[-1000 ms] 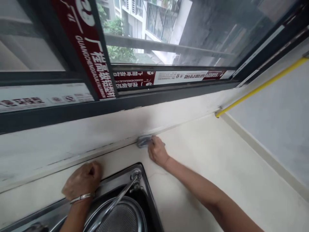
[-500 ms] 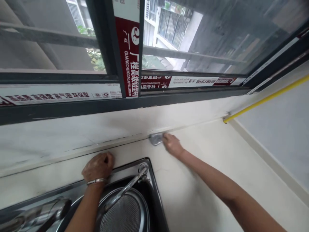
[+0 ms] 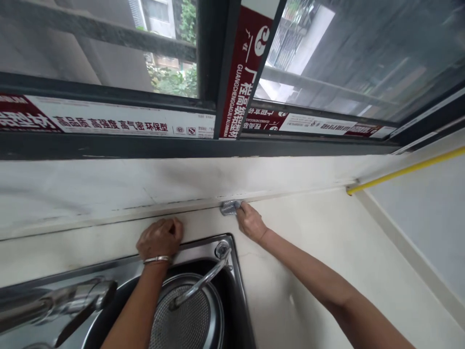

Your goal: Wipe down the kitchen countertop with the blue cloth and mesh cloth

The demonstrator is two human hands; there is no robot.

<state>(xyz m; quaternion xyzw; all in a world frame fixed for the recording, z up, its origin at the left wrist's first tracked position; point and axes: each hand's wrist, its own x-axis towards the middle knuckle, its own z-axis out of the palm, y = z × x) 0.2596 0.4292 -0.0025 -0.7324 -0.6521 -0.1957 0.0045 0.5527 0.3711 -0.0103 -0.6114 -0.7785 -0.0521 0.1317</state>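
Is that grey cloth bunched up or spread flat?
Bunched: the grey cloth makes a small wad under the right hand.

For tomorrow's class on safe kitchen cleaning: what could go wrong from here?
The right hand holds a grey pad on the counter joint; loosened grime could fall into the sink. The left hand leans on the sink's rim, so its bangle might scratch the steel or catch the tap if that hand shifts.
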